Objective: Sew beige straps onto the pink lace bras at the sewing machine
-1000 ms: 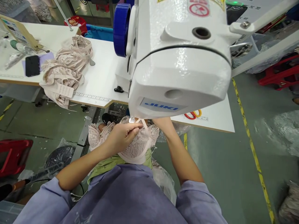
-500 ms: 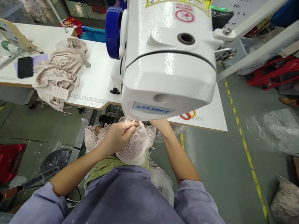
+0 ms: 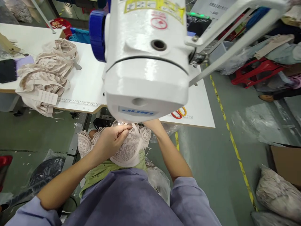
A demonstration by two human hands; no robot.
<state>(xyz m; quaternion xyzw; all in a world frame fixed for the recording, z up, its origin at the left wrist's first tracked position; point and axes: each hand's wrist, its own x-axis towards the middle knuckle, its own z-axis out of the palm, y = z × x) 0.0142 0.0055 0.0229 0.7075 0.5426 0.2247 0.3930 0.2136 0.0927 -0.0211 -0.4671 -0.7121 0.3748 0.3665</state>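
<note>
The sewing machine (image 3: pixel 145 78) bears "JUKI" lettering (image 3: pixel 137 112), a red circular sign (image 3: pixel 159 23) and a yellow label (image 3: pixel 154 8).

The bra (image 3: pixel 128 150) is showing pinkish-beige lace. A white sewing machine (image 3: pixel 145 80) is carrying a blue wheel (image 3: pixel 97 36). Red-and-yellow scissor handles (image 3: pixel 180 114) are brightening the white worktop's (image 3: pixel 86 84) near edge.

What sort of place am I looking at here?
Probably a garment factory or sewing workshop: there's a big white JUKI sewing machine, a lace garment in the person's left hand, and a pile of beige lacy garments on the white worktable.
</note>
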